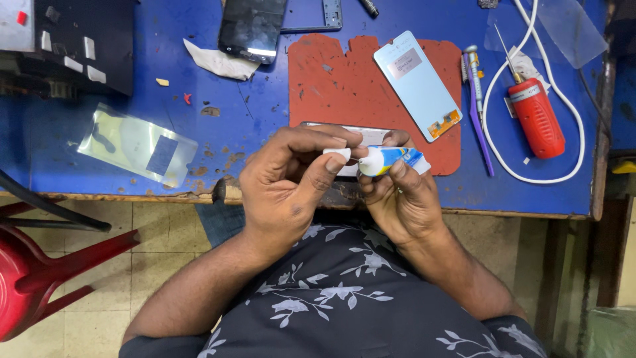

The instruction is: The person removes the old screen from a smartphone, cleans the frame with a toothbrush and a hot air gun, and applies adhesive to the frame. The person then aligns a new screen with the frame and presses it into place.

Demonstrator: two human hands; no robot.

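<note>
**Cap and tube held together above the surface edge**

I hold a small glue tube [387,160] in my right hand [404,199], the fingers wrapped round its blue and yellow body so the white neck points left, towards my other hand. My left hand [288,179] pinches the little white cap [338,154] between thumb and forefinger, right at the tube's mouth. Both hands are closed, each on its own piece, and they meet over the near edge of the blue surface [165,59], close to my chest, where I can steady one against the other. Whether the cap is seated on the neck or just off it, I cannot tell.

The tube is the only container in my grip, and its contents do not show; nothing has come out that I can see.

Directly under my hands lies a flat pale phone part [371,136], mostly hidden by them, resting at the lower edge of a worn red mat [331,86]. On the same mat, further from me, a light blue phone panel [417,83] lies face down with its small orange connector at the lower corner. To the right, off the mat, sit a purple-handled tool [481,126] and a red cylindrical tool [538,118] ringed by a white cable [576,132]. A dark phone [252,30] rests at the far side.
</note>
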